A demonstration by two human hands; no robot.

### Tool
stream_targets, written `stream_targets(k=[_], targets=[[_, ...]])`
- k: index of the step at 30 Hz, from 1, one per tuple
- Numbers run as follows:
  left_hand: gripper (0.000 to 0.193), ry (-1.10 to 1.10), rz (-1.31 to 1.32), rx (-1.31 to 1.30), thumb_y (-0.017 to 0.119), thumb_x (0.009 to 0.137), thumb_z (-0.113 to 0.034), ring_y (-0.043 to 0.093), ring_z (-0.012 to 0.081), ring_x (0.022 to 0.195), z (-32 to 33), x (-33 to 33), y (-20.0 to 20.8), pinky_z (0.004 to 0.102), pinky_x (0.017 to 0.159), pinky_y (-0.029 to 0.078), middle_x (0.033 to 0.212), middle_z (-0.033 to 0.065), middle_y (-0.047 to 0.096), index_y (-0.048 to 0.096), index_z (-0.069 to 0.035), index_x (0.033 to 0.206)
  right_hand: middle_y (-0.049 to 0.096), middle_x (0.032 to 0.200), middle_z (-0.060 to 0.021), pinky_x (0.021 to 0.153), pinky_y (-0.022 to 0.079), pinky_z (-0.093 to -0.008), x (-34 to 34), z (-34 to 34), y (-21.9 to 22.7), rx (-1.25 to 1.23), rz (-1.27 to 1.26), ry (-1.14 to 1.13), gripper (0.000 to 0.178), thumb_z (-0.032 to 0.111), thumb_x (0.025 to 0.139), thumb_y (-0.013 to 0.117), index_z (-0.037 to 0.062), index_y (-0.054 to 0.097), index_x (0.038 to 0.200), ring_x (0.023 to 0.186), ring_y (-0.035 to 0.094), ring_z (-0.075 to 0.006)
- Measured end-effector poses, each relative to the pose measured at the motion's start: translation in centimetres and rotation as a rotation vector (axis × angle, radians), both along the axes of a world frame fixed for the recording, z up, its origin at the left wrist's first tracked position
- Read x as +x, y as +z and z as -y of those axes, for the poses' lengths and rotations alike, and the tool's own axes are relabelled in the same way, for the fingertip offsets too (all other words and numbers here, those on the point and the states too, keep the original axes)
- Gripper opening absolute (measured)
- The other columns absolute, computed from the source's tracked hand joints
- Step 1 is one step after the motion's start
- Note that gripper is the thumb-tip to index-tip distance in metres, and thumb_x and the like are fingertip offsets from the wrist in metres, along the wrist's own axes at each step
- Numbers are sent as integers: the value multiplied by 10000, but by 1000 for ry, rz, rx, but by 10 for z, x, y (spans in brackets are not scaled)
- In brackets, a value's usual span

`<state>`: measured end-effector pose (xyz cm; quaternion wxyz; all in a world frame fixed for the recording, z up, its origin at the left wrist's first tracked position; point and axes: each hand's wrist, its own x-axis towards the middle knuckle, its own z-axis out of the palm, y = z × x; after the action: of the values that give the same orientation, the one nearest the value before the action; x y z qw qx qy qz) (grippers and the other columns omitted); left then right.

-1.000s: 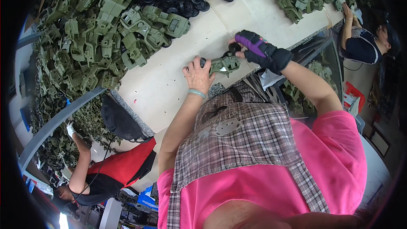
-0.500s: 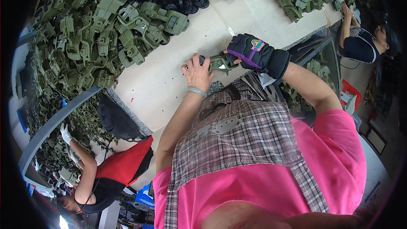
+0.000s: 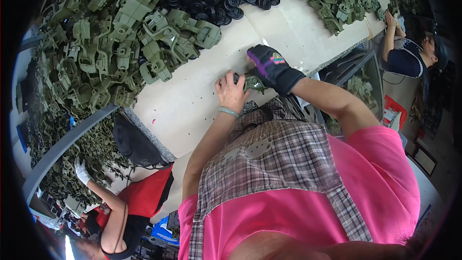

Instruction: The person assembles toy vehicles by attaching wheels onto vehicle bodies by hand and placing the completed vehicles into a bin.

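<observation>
The left hand's point(image 3: 233, 94) fingers clamped a green vehicle body point(image 3: 254, 84), black wheel point(image 3: 236, 78) at its left end, by the worktop's point(image 3: 190, 98) near edge; how the right hand point(image 3: 272, 68) gripped couldn't be told. Loose wheels point(image 3: 226, 2) and bodies point(image 3: 118, 33) lay heaped, unjoined, beyond.

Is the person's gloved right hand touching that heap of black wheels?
Apart. The head view shows it plainly: a strip of bare, pale tabletop lies between the gloved right hand and the heap of black wheels.
</observation>
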<state>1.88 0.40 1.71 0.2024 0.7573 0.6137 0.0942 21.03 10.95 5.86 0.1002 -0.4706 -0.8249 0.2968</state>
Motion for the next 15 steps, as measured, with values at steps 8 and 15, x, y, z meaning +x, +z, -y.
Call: stream_targets(k=[8, 15], targets=[[556, -15, 21, 92, 868, 733, -407, 598, 328, 1144, -2, -4, -11, 510, 1019, 396, 1308, 108, 562, 694, -182, 1211, 691, 1086, -213, 959, 530, -472, -11, -4, 19, -26, 190, 87, 733, 341, 585, 927, 10, 635, 1170, 1057, 666, -404], [539, -2, 21, 205, 866, 733, -400, 613, 322, 1120, -4, -4, -15, 497, 982, 413, 1301, 105, 564, 693, -184, 1196, 668, 1106, -175, 943, 516, -501, -11, -23, 12, 39, 133, 570, 514, 299, 701, 821, 67, 648, 1126, 1056, 648, -406]])
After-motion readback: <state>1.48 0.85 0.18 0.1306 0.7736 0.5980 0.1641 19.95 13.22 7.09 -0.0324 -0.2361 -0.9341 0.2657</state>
